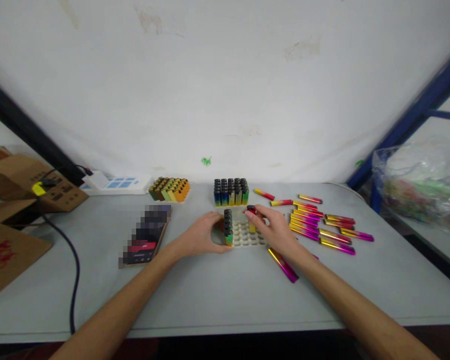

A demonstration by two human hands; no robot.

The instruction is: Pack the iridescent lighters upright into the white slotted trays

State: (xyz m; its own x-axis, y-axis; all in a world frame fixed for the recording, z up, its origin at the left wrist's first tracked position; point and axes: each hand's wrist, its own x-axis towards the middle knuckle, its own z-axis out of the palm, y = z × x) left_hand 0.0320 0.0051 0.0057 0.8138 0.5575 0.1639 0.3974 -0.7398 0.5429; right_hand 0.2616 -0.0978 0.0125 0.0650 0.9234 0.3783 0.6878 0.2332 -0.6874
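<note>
A white tray with rows of holes [247,239] lies on the grey table, with a column of dark-topped green lighters [228,229] upright at its left side. My left hand [206,234] curves round that end, thumb at the tray's front corner and fingers behind, partly hidden by the lighters. Over the tray's right part, my right hand [272,225] pinches a red and yellow lighter [252,226], held upright. Just behind stands a full block of blue, yellow and green lighters [231,194].
Shiny red, yellow and purple lighters [307,223] lie scattered at right, one [283,265] nearer the front. A block of gold and orange lighters [169,190], a phone [146,237], a power strip [123,184], a black cable [76,270] and cardboard boxes [18,250] are leftward.
</note>
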